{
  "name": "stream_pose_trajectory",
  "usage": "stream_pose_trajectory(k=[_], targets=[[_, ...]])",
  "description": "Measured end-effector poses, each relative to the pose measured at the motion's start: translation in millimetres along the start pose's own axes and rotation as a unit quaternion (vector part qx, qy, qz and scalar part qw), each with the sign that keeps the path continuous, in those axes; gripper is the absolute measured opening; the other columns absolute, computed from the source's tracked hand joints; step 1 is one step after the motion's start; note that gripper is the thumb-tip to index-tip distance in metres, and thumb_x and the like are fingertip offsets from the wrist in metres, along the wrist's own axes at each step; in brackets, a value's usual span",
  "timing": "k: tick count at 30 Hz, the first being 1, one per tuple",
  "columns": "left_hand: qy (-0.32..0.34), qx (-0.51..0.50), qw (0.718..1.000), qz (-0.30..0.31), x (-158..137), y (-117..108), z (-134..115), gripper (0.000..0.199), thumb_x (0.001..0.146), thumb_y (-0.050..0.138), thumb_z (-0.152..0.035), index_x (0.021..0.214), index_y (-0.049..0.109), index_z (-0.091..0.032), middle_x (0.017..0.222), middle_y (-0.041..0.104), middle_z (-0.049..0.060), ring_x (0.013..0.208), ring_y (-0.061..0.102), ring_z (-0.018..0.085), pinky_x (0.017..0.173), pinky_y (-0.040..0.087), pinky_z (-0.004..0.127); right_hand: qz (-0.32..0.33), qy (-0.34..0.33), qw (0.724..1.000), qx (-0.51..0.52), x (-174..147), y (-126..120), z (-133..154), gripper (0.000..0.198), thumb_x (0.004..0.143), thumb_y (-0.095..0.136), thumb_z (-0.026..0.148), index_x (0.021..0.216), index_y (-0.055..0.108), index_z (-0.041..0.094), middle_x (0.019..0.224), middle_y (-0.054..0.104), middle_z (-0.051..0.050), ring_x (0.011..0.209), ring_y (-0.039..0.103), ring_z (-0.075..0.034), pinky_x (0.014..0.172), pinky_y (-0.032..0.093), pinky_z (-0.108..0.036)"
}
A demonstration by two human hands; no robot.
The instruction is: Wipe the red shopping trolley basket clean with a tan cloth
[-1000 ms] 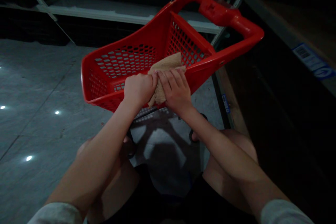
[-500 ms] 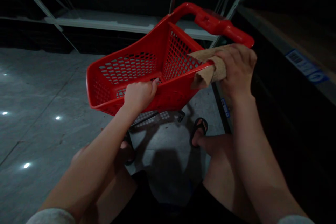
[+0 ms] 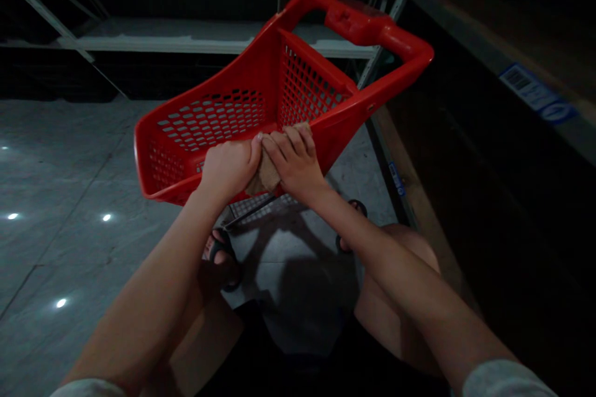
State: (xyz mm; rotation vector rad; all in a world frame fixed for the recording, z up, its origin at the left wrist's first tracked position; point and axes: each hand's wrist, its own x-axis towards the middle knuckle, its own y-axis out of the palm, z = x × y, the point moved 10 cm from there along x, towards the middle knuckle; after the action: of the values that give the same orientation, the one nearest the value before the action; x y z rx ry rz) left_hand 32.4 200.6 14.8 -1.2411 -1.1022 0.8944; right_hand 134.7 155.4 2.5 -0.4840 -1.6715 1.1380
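Changed: your right hand (image 3: pixel 294 164) has slid the cloth (image 3: pixel 268 175) left from the handle (image 3: pixel 400 42) end | Hands: left hand (image 3: pixel 229 166) curled round the cart (image 3: pixel 338 133)'s near rim (image 3: pixel 333 115), right pressing cloth there | Meaning: cloth covers mid-rim, the handle end bare.

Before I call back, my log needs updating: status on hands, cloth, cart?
Left hand gripping cart, near side. Right hand holding cloth against same side. Possibly in the way: left hand, right beside cloth.

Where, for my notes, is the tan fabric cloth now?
In the head view, the cloth is near centre, under the right hand, on the near rim of the red plastic cart, beside the left hand.
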Motion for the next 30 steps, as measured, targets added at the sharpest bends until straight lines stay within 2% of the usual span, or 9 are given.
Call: stream_pose_trajectory(k=[4,9,12,15,20,23,26,28,30], targets=[[-0.055,0.029,0.998,-0.002,-3,-15,39,0.084,0.106,0.008,-0.056,0.089,0.078,-0.013,0.084,0.075,0.02,0.086,0.072,0.035,0.076,0.053,0.044,0.017,-0.038,0.999,-0.006,1,-5,-17,0.045,0.107,0.035,0.025,0.15,0.049,0.029,0.147,0.06,-0.004,0.146,0.045,-0.024,0.126,0.031,-0.051],[-0.044,0.056,0.994,0.079,-15,1,72,0.078,0.105,0.013,-0.056,0.095,0.079,-0.015,0.089,0.075,0.019,0.092,0.073,0.036,0.079,0.053,0.044,-0.103,0.108,0.984,-0.095,-10,-65,-123,0.038,0.105,0.044,0.038,0.136,0.06,0.024,0.139,0.064,-0.009,0.143,0.046,-0.027,0.126,0.025,-0.054],[-0.014,0.059,0.993,0.106,-24,14,72,0.08,0.105,0.01,-0.054,0.098,0.078,-0.014,0.092,0.076,0.019,0.092,0.073,0.036,0.077,0.052,0.042,-0.15,0.155,0.972,-0.095,-16,-77,-148,0.04,0.105,0.042,0.044,0.138,0.059,0.027,0.145,0.06,-0.01,0.148,0.04,-0.027,0.126,0.023,-0.053],[-0.031,0.065,0.994,0.083,-29,16,71,0.083,0.104,0.007,-0.054,0.098,0.078,-0.012,0.091,0.077,0.021,0.089,0.073,0.035,0.074,0.052,0.04,-0.143,0.159,0.974,-0.075,-14,-59,-120,0.037,0.104,0.045,0.04,0.136,0.06,0.029,0.146,0.06,-0.009,0.152,0.031,-0.028,0.126,0.021,-0.054],[-0.046,0.063,0.997,0.023,-30,9,66,0.08,0.104,0.011,-0.051,0.093,0.079,-0.011,0.085,0.076,0.023,0.083,0.074,0.036,0.069,0.051,0.041,0.0,0.023,1.0,-0.006,3,2,13,0.042,0.107,0.036,0.031,0.144,0.056,0.025,0.144,0.063,-0.002,0.144,0.04,-0.025,0.128,0.021,-0.045],[-0.036,0.052,0.998,0.012,-30,6,65,0.076,0.104,0.014,-0.049,0.095,0.079,-0.011,0.087,0.076,0.023,0.083,0.074,0.037,0.067,0.05,0.04,0.02,-0.028,0.999,0.022,13,14,60,0.047,0.109,0.026,0.028,0.149,0.051,0.025,0.147,0.061,-0.001,0.14,0.043,-0.024,0.126,0.025,-0.044],[-0.01,0.045,0.999,0.012,-33,6,69,0.072,0.106,0.016,-0.05,0.097,0.078,-0.014,0.091,0.078,0.02,0.084,0.075,0.034,0.067,0.049,0.038,0.044,-0.098,0.994,0.024,20,17,64,0.048,0.109,0.022,0.025,0.146,0.053,0.026,0.138,0.066,-0.004,0.131,0.052,-0.023,0.121,0.033,-0.043],[0.015,0.038,0.999,0.01,-39,7,73,0.067,0.107,0.02,-0.051,0.1,0.077,-0.017,0.095,0.079,0.017,0.087,0.075,0.032,0.067,0.049,0.035,0.051,-0.101,0.994,0.009,21,12,36,0.046,0.109,0.024,0.026,0.14,0.059,0.026,0.127,0.07,-0.005,0.124,0.056,-0.023,0.116,0.037,-0.043],[0.046,0.02,0.999,-0.008,-48,8,75,0.06,0.108,0.024,-0.051,0.106,0.076,-0.019,0.101,0.079,0.014,0.091,0.075,0.029,0.068,0.05,0.033,0.031,-0.042,0.998,-0.027,19,0,-13,0.043,0.109,0.028,0.028,0.134,0.063,0.024,0.121,0.071,-0.007,0.122,0.057,-0.025,0.115,0.036,-0.047]])
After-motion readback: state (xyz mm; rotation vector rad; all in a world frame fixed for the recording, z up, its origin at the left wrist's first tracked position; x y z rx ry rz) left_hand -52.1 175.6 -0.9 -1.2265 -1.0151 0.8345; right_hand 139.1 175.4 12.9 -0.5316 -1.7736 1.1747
